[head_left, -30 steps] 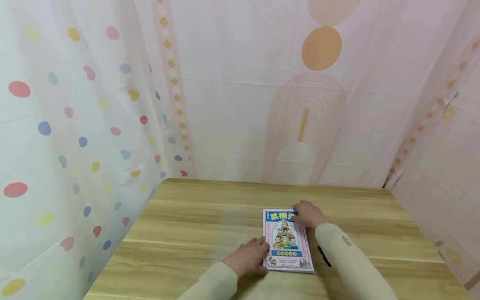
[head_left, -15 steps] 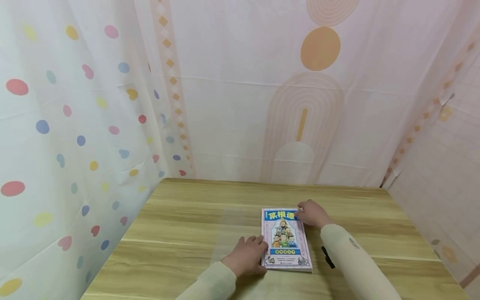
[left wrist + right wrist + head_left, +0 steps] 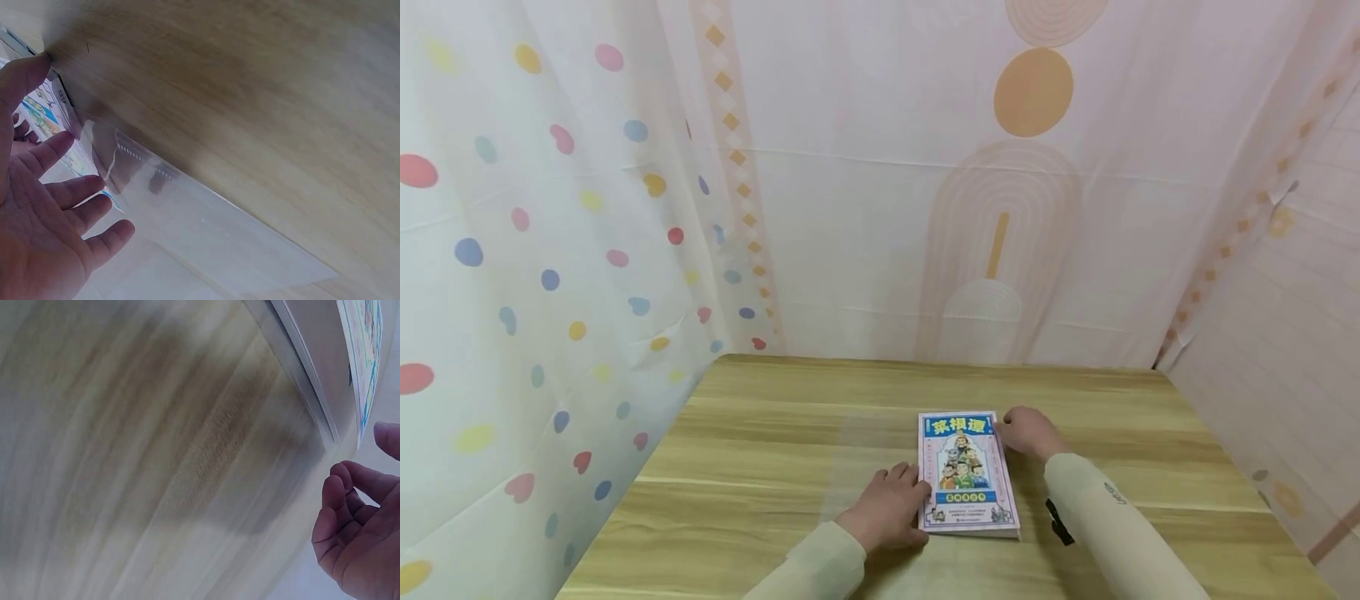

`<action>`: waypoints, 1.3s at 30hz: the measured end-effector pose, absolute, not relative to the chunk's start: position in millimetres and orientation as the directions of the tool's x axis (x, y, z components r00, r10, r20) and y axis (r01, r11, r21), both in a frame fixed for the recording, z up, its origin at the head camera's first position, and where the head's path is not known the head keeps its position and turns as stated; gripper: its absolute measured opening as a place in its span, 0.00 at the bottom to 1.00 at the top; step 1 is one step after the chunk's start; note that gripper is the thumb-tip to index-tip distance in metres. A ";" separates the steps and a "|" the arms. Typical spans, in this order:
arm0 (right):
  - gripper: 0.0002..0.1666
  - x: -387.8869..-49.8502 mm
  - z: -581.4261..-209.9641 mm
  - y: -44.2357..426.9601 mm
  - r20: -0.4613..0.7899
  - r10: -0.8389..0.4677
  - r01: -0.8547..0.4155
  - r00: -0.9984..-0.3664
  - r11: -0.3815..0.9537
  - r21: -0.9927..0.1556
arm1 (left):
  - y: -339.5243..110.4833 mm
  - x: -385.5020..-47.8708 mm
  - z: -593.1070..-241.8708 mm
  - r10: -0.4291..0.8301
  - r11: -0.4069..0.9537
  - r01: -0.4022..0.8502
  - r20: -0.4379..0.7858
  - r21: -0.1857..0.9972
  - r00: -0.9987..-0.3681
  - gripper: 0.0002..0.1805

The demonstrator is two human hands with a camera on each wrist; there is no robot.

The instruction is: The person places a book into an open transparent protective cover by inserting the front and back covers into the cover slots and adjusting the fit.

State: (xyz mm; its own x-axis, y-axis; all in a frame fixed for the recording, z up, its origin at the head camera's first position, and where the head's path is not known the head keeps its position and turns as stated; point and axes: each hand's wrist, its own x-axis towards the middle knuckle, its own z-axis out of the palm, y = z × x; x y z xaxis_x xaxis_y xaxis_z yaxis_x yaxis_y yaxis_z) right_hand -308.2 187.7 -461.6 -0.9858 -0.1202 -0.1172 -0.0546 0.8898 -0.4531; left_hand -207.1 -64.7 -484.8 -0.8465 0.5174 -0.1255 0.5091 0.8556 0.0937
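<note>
A book [image 3: 966, 467] with a blue and pink illustrated cover lies on the wooden table. At its left edge rests my left hand [image 3: 887, 508], fingers spread and thumb by the lower left corner. The left wrist view shows this hand [image 3: 44, 212] uncurled over a clear plastic sheet [image 3: 212, 231]. My right hand [image 3: 1030, 432] is at the book's upper right corner. In the right wrist view its fingers [image 3: 356, 519] are loosely bent, thumb apart, close to the corner of the cover [image 3: 362, 362]; the cover stands a little away from the pages below. Contact there is unclear.
The wooden table [image 3: 760, 442] reaches back to a hanging patterned curtain [image 3: 850, 250]. A dotted curtain [image 3: 565, 275] hangs on the left and a pale one [image 3: 1300, 333] on the right. A black band shows at my right sleeve [image 3: 1105, 508].
My right hand has slid off the cover's top to its right edge, uncovering the title. My left hand stays by the left edge. The head view has shifted slightly.
</note>
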 end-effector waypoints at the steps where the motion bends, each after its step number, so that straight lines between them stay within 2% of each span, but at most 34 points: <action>1: 0.22 -306.7 -461.1 187.2 -0.118 -0.122 -0.054 -0.986 0.885 -0.463 | -65.2 -207.0 -484.7 0.519 0.854 0.512 -0.123 0.089 -0.846 0.33; 6: 0.17 -303.8 -461.3 185.1 -0.112 -0.119 -0.047 -0.987 0.865 -0.500 | -66.7 -207.7 -484.7 0.520 0.854 0.514 -0.123 0.082 -0.845 0.35; 15: 0.20 -305.4 -465.5 185.5 -0.113 -0.091 -0.012 -0.989 0.826 -0.563 | -68.8 -208.9 -486.9 0.490 0.871 0.478 -0.139 0.112 -0.861 0.41; 21: 0.17 -300.2 -465.0 183.8 -0.154 -0.061 0.057 -0.986 0.746 -0.663 | -73.8 -209.5 -486.3 0.451 0.891 0.428 -0.173 0.154 -0.876 0.44; 29: 0.17 -292.1 -459.7 177.1 -0.181 -0.087 0.091 -0.980 0.612 -0.785 | -79.5 -209.3 -487.2 0.451 0.889 0.429 -0.147 0.158 -0.881 0.47; 39: 0.15 -290.0 -453.7 169.6 -0.155 -0.068 0.085 -0.986 0.591 -0.802 | -82.5 -211.4 -486.9 0.418 0.903 0.392 -0.159 0.174 -0.894 0.48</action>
